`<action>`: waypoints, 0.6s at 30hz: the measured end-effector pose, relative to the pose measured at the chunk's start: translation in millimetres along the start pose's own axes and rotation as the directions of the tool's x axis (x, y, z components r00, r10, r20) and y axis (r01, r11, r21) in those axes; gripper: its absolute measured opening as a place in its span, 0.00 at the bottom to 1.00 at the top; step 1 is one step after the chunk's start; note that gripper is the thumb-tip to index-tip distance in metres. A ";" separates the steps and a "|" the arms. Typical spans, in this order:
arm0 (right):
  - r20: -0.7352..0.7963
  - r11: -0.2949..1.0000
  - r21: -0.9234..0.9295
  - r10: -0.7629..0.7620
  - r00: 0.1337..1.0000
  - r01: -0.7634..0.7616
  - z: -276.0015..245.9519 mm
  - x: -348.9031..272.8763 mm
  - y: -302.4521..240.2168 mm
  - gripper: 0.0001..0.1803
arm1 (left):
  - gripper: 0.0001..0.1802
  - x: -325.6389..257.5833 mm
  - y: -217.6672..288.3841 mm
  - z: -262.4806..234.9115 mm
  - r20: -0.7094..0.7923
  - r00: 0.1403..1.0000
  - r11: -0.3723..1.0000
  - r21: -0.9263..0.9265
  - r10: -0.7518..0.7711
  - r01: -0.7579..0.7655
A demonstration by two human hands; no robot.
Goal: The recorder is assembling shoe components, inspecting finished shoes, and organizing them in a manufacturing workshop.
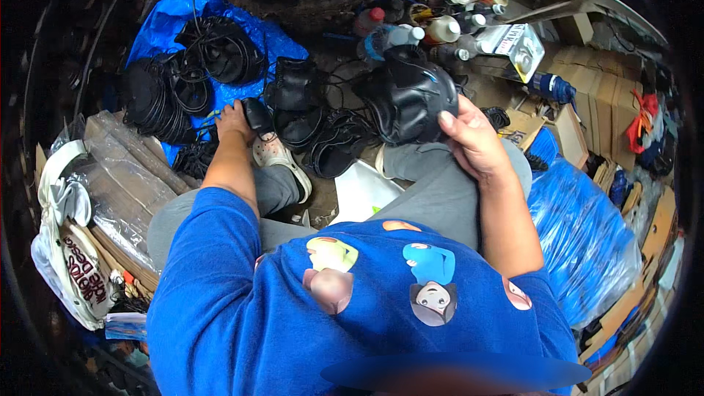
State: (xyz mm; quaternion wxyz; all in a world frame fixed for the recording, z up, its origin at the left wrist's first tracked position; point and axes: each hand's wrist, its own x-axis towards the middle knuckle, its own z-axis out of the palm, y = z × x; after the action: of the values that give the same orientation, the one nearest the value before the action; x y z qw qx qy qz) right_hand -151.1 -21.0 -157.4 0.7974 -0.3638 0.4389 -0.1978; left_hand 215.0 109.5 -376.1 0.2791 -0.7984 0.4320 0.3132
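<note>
A black leather shoe piece (407, 103) is held up in front of the right knee, its right edge caught in the right hand (473, 136); the thumb is laid on the near face close to that edge, the other fingers are mostly hidden behind, and the bulk of the piece is spread leftward from the fingertips. By the left hand (233, 123), lowered at the left, a small black part (257, 116) is met just beside the fingers; whether it is gripped cannot be told, nor how wide those fingers are set. Between the two hands, more black shoe pieces (330, 148) are heaped near a pale clog (277, 155) worn on the left foot. Beyond the left hand, black bundles (229, 55) are piled on a blue sheet (282, 42). Farther out, capped bottles (443, 29) are clustered behind the held piece, a blue plastic-wrapped bundle (576, 238) is set at the right, and a white bag (51, 264) is seen at the far left
</note>
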 end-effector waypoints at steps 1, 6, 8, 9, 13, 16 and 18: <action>-0.002 1.000 0.001 -0.013 1.000 0.013 1.9 -1.5 -1.2 0.23 | 0.50 -4.4 0.0 -10.2 0.115 0.993 0.994 -0.097 -0.030 0.042; 0.110 0.982 -0.137 -0.113 0.988 0.127 22.8 -10.3 -7.3 0.19 | 0.52 24.9 -63.1 -29.6 0.196 0.976 0.805 -0.592 0.097 0.039; 0.189 0.977 -0.112 -0.157 0.969 0.181 34.6 -11.4 -4.4 0.17 | 0.41 31.2 -105.9 -33.0 0.209 0.959 0.661 -0.749 0.191 0.032; 0.141 0.957 -0.183 -0.202 0.969 0.226 21.7 -17.6 4.4 0.16 | 0.37 2.9 -63.8 -73.7 0.254 0.928 0.603 -0.797 0.273 0.040; 0.214 0.892 -0.257 -0.323 0.922 0.372 44.7 -36.2 9.0 0.14 | 0.25 -101.6 -57.7 -137.8 0.222 0.851 0.317 -0.946 0.475 0.069; 0.228 0.866 -0.225 -0.399 0.888 0.447 68.6 -59.6 10.1 0.12 | 0.24 -147.2 -43.1 -146.9 0.159 0.890 0.219 -0.973 0.426 0.069; 0.267 0.856 -0.240 -0.395 0.879 0.457 73.6 -68.8 18.6 0.12 | 0.21 -167.9 -37.4 -142.5 0.070 0.896 0.107 -0.994 0.439 0.025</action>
State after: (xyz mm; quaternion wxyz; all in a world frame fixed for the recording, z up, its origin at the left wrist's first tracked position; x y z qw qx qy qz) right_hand -125.9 64.8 -107.4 0.7111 -0.5861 0.2858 -0.2630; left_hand 211.9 111.5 -152.7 -0.2876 -0.6415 0.1722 0.6900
